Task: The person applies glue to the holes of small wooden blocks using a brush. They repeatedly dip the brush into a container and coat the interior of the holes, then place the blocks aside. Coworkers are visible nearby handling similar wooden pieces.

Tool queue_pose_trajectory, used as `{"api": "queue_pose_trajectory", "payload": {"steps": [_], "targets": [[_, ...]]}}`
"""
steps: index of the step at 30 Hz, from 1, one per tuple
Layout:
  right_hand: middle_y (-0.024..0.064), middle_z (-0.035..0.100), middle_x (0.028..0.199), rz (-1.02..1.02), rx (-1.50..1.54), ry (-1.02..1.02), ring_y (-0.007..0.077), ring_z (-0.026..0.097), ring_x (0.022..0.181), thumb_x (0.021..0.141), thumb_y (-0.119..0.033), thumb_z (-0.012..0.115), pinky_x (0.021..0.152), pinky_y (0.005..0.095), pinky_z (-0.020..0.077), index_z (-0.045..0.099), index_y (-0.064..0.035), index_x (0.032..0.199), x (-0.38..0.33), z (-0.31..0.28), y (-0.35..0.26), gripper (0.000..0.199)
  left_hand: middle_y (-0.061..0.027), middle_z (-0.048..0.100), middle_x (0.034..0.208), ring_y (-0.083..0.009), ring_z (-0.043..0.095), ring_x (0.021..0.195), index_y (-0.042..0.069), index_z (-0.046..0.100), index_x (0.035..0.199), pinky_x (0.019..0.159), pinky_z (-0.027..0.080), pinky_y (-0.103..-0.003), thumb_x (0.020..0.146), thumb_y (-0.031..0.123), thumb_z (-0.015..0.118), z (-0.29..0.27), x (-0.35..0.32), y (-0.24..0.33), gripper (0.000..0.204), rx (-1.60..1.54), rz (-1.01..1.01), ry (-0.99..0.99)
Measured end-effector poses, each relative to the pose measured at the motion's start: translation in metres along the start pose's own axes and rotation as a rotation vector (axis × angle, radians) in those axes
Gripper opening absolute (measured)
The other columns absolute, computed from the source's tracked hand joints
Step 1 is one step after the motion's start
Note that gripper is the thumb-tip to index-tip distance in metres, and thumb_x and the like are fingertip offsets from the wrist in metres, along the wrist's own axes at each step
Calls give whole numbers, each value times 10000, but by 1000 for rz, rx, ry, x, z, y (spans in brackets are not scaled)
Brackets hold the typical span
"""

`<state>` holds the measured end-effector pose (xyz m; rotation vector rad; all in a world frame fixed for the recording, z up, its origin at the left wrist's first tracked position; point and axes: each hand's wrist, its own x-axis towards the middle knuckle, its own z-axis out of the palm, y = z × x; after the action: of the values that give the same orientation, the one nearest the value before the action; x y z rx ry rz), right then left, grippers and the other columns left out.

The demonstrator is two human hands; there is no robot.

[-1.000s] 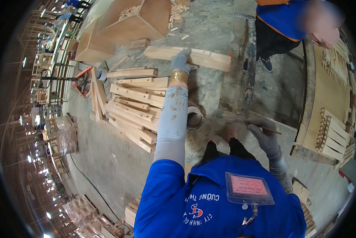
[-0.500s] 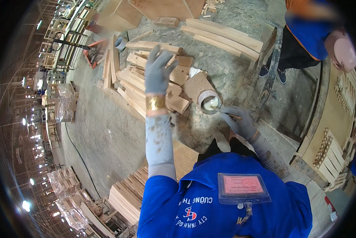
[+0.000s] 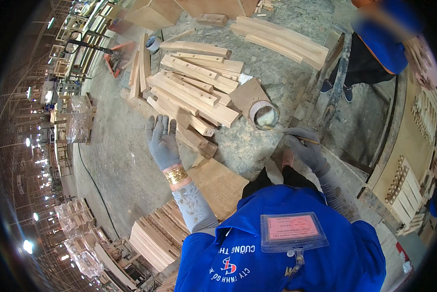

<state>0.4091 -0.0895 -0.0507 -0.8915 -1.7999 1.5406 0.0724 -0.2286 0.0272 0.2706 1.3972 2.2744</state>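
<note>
My left hand (image 3: 163,142), in a grey glove, is open with its fingers stretched upward, and nothing is in it. It is just left of a heap of pale wooden pieces (image 3: 184,95), several with drilled holes. My right hand (image 3: 306,152), gloved too, closes round a thin wooden stick (image 3: 308,140); whether its far end has bristles cannot be made out. Up and left of that hand, a round pot (image 3: 254,110) with a whitish, glue-like substance in it stands at the corner of a brown board (image 3: 246,94).
Stacked wooden slats (image 3: 155,238) and a flat panel (image 3: 218,185) lie near my left side. Long curved boards (image 3: 282,41) rest farther off. At the right, a co-worker (image 3: 384,44) stands by a metal frame (image 3: 339,82) and a table (image 3: 403,141) with wooden parts. A grey-blue bucket (image 3: 153,44) stands beyond the heap.
My left hand has drawn back toward me and to the left, off the wooden heap. My right hand has moved slightly right, taking the stick away from the pot.
</note>
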Motion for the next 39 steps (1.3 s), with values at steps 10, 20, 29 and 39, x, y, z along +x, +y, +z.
{"api": "queue_pose_trajectory", "payload": {"steps": [10, 20, 29, 39], "targets": [[93, 658, 916, -120, 56, 27, 142, 616, 822, 833, -31, 613, 732, 250, 483, 645, 7, 972, 12, 24, 12, 147, -157, 526, 1169, -253, 553, 1047, -12, 413, 1247, 901, 453, -441, 869, 30, 532, 10, 3, -3, 398, 42, 20, -16], [65, 663, 918, 4, 111, 50, 106, 603, 831, 827, -31, 631, 732, 240, 484, 657, -11, 957, 7, 22, 19, 133, -166, 509, 1174, -253, 550, 1055, -35, 402, 1250, 903, 460, -432, 876, 33, 524, 11, 7, -9, 399, 63, 25, -16], [43, 669, 929, 192, 342, 124, 103, 608, 874, 839, -75, 628, 787, 254, 484, 656, -17, 972, 5, 30, 43, 147, -149, 546, 1126, -195, 555, 1012, -72, 509, 1159, 874, 481, -312, 839, 33, 602, 57, -16, -30, 350, 491, 74, -151], [32, 656, 913, 252, 452, 130, 97, 595, 854, 843, -82, 620, 768, 242, 479, 649, -13, 977, 4, 38, 50, 153, -97, 565, 1147, -300, 486, 1112, 123, 578, 1158, 961, 333, -466, 691, 96, 628, 84, -7, -87, 471, 1582, 735, -857]]}}
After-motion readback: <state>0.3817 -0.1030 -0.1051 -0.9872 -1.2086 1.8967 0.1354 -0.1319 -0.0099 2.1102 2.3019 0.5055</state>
